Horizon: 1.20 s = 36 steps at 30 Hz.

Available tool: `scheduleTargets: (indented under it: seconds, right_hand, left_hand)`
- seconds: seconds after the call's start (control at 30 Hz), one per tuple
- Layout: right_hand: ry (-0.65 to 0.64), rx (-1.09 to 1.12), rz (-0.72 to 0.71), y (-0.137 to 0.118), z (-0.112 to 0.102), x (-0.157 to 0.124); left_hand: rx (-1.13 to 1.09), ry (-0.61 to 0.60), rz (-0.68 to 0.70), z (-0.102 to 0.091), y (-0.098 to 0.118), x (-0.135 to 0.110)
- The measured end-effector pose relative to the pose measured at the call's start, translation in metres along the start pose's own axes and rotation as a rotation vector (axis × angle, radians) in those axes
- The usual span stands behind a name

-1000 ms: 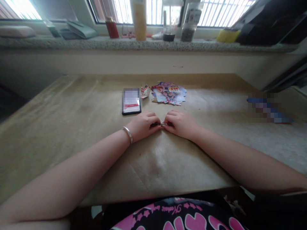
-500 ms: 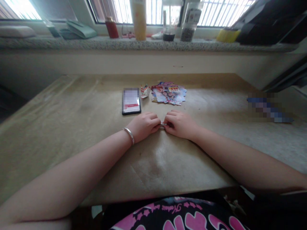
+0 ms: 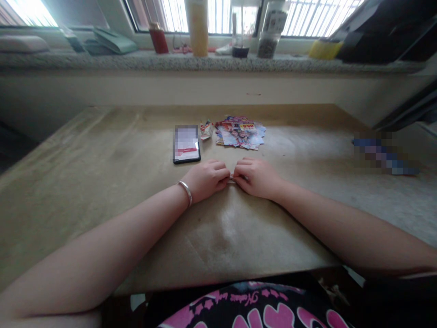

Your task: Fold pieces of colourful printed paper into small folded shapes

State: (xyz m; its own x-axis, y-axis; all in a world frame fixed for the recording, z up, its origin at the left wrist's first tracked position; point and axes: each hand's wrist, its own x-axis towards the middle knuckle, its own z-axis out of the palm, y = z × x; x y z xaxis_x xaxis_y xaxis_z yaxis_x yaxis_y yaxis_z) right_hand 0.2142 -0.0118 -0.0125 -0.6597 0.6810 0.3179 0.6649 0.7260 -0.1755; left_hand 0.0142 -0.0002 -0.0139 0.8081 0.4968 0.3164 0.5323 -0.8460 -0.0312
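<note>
Between my fingertips is a small folded piece of paper [image 3: 231,181], pale, with most of it covered by my fingers. My left hand [image 3: 207,179], with a silver bangle at the wrist, pinches its left end. The right end is pinched by my right hand [image 3: 256,177]. Both hands rest low on the table, fingertips nearly meeting. Just beyond them lies a pile of colourful printed paper pieces [image 3: 241,134]. A small folded paper shape [image 3: 206,130] in white and red sits to the left of that pile.
A phone [image 3: 186,145] with its screen lit lies beyond my left hand on the table [image 3: 102,191]. Far right is a blurred blue object [image 3: 382,157]. Bottles, a red container [image 3: 159,40] and other items stand along the stone windowsill [image 3: 136,61].
The fingertips have drawn slightly closer together over the paper, and less of it shows between them. The other things keep their places.
</note>
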Motion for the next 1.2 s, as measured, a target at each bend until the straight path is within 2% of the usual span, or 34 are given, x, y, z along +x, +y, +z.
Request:
scheduleTargets:
  seconds: [0.2,0.43,0.7,0.83,0.93,1.1,1.2]
  right_hand:
    - [0.026,0.112,0.069,0.002,0.003,0.000]
    - [0.020,0.115,0.031,0.004,0.003,0.000]
    - [0.015,0.122,0.039,0.002,0.000,0.000]
    - [0.037,0.205,0.106,0.004,0.000,-0.001]
    - [0.042,0.248,0.157,0.009,0.002,0.000]
    - [0.123,0.308,0.106,0.016,0.004,0.000]
    - [0.106,0.368,0.143,0.015,0.004,-0.001]
  left_hand:
    - [-0.019,-0.003,0.000,-0.001,0.000,0.000]
    - [0.001,-0.045,0.018,-0.003,-0.001,0.000]
    - [-0.025,-0.022,-0.023,-0.003,-0.001,-0.002]
    - [-0.099,-0.002,-0.083,-0.004,-0.002,-0.002]
    - [-0.182,-0.027,-0.024,-0.006,-0.006,-0.004]
    - [-0.398,-0.016,-0.029,-0.007,-0.013,-0.006]
    - [-0.510,-0.039,-0.095,-0.007,-0.014,-0.008]
